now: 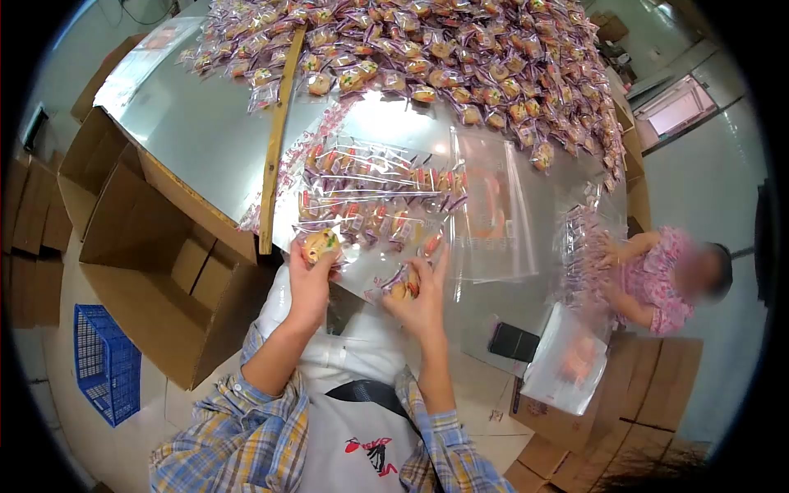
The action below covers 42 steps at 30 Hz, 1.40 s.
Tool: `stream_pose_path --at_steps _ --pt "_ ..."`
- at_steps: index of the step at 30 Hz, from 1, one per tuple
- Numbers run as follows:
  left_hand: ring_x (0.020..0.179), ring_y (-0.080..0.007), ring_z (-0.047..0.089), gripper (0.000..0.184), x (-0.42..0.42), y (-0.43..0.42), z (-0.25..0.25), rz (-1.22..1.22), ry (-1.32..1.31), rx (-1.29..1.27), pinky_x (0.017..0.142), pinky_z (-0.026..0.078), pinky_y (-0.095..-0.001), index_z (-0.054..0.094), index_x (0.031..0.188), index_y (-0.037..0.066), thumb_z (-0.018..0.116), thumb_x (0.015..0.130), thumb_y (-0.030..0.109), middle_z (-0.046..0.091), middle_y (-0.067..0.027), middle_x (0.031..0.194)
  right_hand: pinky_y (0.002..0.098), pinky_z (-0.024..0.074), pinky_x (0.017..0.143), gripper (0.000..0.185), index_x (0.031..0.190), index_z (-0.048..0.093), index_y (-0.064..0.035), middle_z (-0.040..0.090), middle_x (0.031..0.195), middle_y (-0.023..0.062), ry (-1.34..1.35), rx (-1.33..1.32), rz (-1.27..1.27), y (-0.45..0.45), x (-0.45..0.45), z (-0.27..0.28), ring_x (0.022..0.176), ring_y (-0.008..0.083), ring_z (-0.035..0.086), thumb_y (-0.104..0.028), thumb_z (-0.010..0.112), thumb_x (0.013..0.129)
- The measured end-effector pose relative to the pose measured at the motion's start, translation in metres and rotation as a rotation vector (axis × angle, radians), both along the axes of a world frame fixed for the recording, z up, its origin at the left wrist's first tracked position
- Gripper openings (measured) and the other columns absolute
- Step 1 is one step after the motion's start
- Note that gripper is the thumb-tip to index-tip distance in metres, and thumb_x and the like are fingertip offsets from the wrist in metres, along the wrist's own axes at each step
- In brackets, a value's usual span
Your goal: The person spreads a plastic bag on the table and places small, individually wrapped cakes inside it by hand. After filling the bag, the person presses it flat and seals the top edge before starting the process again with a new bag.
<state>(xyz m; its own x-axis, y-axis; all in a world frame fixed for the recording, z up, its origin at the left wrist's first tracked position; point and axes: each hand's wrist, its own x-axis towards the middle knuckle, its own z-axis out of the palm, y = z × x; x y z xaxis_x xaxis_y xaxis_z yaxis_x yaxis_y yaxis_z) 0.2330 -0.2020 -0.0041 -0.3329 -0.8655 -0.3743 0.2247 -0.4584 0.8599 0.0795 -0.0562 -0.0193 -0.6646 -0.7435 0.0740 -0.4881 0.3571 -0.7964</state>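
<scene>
My left hand point(309, 287) pinches a clear-wrapped snack cake point(319, 245), its top yellowish with green bits. In my right hand point(422, 300) are more wrapped snack cakes point(403, 283), held low at the table's near edge; fingers partly cover them, so I cannot tell how many. Just beyond both hands lies a clear plastic bag point(385, 195), with wrapped cakes lined up in two rows under its film. Flat printed bags point(485, 214) lie to the right of it.
A large heap of wrapped cakes point(460, 49) covers the table's far side. A wooden strip point(281, 140) runs along the left. Cardboard boxes point(164, 279) and a blue basket point(107, 366) stand left. At right are a phone point(514, 341), stacked bags point(567, 357) and another person point(649, 271).
</scene>
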Motion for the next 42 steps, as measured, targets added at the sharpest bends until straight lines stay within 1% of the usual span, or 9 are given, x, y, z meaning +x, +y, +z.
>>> stream_pose_path --at_steps 5,6,12,18,27,33,34,37,42 --pt "0.092 -0.0116 0.064 0.05 0.012 -0.013 -0.011 -0.008 -0.089 -0.178 0.075 0.053 -0.0265 0.045 0.136 0.003 0.07 0.093 0.005 0.065 -0.0059 0.111 0.0461 0.0389 0.118 0.081 0.144 0.054 -0.0133 0.005 0.172 0.0274 -0.084 -0.165 0.07 -0.02 -0.009 -0.02 0.152 0.0434 0.034 -0.014 0.081 0.069" --pt "0.094 -0.0124 0.064 0.052 0.009 -0.01 -0.019 0.0 -0.097 -0.238 0.077 0.054 -0.0275 0.044 0.138 0.001 0.07 0.092 0.005 0.065 -0.0069 0.111 0.045 0.0373 0.119 0.099 0.16 0.036 -0.013 0.006 0.172 0.0255 -0.053 -0.161 0.126 -0.021 -0.009 -0.018 0.154 0.0398 0.031 -0.011 0.079 0.071" --pt "0.101 -0.0221 0.07 0.061 0.006 0.027 -0.04 -0.223 -0.267 -0.468 0.088 0.056 -0.0366 0.045 0.141 -0.003 0.075 0.089 0.008 0.07 -0.0168 0.115 0.0434 0.0304 0.123 0.116 0.167 0.005 -0.0056 0.013 0.172 0.0209 -0.677 -0.462 0.169 -0.022 0.002 -0.017 0.157 0.0321 0.021 -0.008 0.075 0.075" --pt "0.097 -0.027 0.072 0.062 0.0 0.03 -0.032 -0.255 -0.361 -0.531 0.085 0.056 -0.0386 0.045 0.141 -0.003 0.074 0.087 0.007 0.072 -0.0201 0.109 0.0486 0.0203 0.127 0.107 0.166 0.009 -0.0054 0.012 0.17 0.028 0.021 -0.054 0.116 -0.015 0.001 -0.022 0.158 0.0415 0.018 -0.009 0.073 0.08" --pt "0.105 -0.0204 0.069 0.058 0.007 0.045 -0.06 -0.238 -0.222 -0.411 0.093 0.055 -0.0344 0.045 0.137 -0.003 0.076 0.088 0.003 0.07 -0.0166 0.117 0.051 0.0199 0.126 0.089 0.159 0.029 -0.0002 0.02 0.166 0.0291 0.147 -0.048 -0.123 -0.014 0.014 -0.024 0.154 0.0464 0.021 -0.016 0.076 0.085" --pt "0.107 -0.0164 0.066 0.063 0.033 0.056 -0.074 -0.243 -0.126 -0.212 0.095 0.055 -0.0316 0.04 0.138 0.002 0.075 0.087 -0.003 0.066 -0.011 0.12 0.0529 0.0326 0.118 0.071 0.148 0.047 -0.0005 0.032 0.161 0.0277 0.312 -0.099 -0.125 0.003 0.039 -0.015 0.143 0.0465 0.037 -0.012 0.077 0.084" --pt "0.107 -0.0164 0.066 0.063 0.035 0.054 -0.075 -0.251 -0.109 -0.187 0.095 0.055 -0.0315 0.04 0.138 0.002 0.075 0.087 -0.003 0.065 -0.0107 0.119 0.0526 0.0375 0.113 0.061 0.138 0.056 -0.0009 0.042 0.152 0.0255 0.405 -0.069 -0.146 0.007 0.049 -0.008 0.136 0.0436 0.044 -0.008 0.078 0.082" --pt "0.108 -0.0164 0.065 0.062 0.037 0.053 -0.074 -0.286 -0.097 -0.198 0.094 0.055 -0.0312 0.039 0.138 0.001 0.075 0.088 -0.004 0.063 -0.0106 0.12 0.0539 0.0385 0.111 0.052 0.13 0.061 -0.0026 0.047 0.145 0.0229 0.42 -0.098 -0.139 0.025 0.065 -0.015 0.134 0.0436 0.044 -0.006 0.078 0.08" --pt "0.11 -0.0158 0.063 0.061 0.06 0.066 -0.082 -0.431 -0.156 -0.247 0.097 0.054 -0.0308 0.039 0.138 0.001 0.072 0.086 -0.005 0.06 -0.0096 0.12 0.0433 0.0551 0.082 0.049 0.121 0.064 -0.0029 0.064 0.115 0.016 0.333 0.001 -0.019 0.036 0.091 -0.013 0.099 0.0343 0.065 -0.017 0.083 0.078"
